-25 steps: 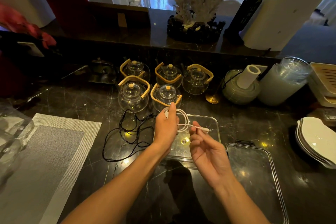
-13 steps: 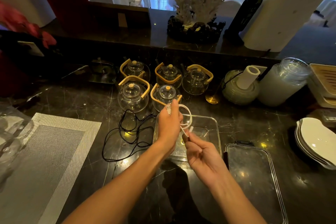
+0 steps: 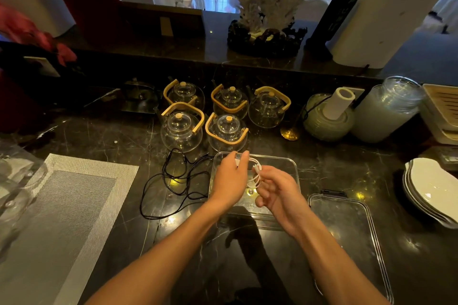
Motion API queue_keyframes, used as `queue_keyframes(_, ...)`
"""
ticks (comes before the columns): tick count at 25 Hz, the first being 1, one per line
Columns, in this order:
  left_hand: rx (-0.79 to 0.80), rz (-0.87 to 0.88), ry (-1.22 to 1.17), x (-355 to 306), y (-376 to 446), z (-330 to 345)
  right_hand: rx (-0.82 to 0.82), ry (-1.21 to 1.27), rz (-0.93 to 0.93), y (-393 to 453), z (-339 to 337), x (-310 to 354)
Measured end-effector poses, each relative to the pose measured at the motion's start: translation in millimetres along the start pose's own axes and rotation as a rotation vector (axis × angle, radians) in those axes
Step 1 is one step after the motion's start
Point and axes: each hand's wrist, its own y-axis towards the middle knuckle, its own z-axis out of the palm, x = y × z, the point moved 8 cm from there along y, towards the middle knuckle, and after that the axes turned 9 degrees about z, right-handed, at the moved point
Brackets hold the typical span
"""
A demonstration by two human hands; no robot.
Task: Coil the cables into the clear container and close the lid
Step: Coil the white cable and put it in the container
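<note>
Seen from a head-worn camera, two bare forearms reach over a dark marble counter (image 3: 322, 163) toward a clear container (image 3: 292, 163) that sits open in the middle. The left hand (image 3: 229, 181) has its fingers curled around a small coil of white cable (image 3: 257, 176), with one plug end sticking up between thumb and forefinger near the container's far rim. The right hand (image 3: 277, 188) is just beside it, fingers bent, pinching the near side of the same white loop; both hands hold the coil above the container's inside, and whether the cable touches the floor of the container cannot be told. A black cable (image 3: 173, 181) lies loose and tangled on the counter just left of the container, touching or nearly touching its left wall. The clear lid (image 3: 371, 230) lies flat on the counter to the right of the container, separate from it. Beyond the container, close to its far edge, stand five glass teapots (image 3: 182, 129) with wooden handles, leaving little room behind. To the left lies a grey woven placemat (image 3: 62, 218); at the right edge sits a stack of white plates (image 3: 433, 190). Open counter lies between the lid and the plates. No readable writing or labels appear anywhere.
</note>
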Motion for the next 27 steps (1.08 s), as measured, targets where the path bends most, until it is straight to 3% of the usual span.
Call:
queue_keyframes(2,0.047,-0.016,0.081,2,-1,5,-0.197,-0.283,-0.058,4,-4,4)
queue_keyframes(4,0.051,-0.014,0.111,3,-2,7,-0.377,-0.412,-0.153,4,-9,11)
queue_keyframes(9,0.057,-0.029,0.149,10,-4,10,-0.551,-0.575,-0.443,-9,-10,34)
queue_keyframes(14,-0.005,-0.146,-0.025,27,-4,2,-0.322,-0.165,-0.398,-12,-10,31)
queue_keyframes(16,-0.065,-0.153,-0.130,25,-6,0,-0.329,-0.001,-0.334,-11,-18,23)
queue_keyframes(18,-0.075,-0.050,-0.173,15,-8,3,-0.359,0.207,-0.161,-3,-29,11)
queue_keyframes(21,0.031,0.118,-0.124,-1,-9,9,-0.306,0.421,0.175,11,-37,-9)
queue_keyframes(23,0.118,0.222,-0.021,-8,-9,12,-0.246,0.344,0.256,15,-37,-12)
queue_keyframes(27,0.228,0.371,0.171,-14,-5,18,-0.209,-0.032,0.202,22,-33,-9)
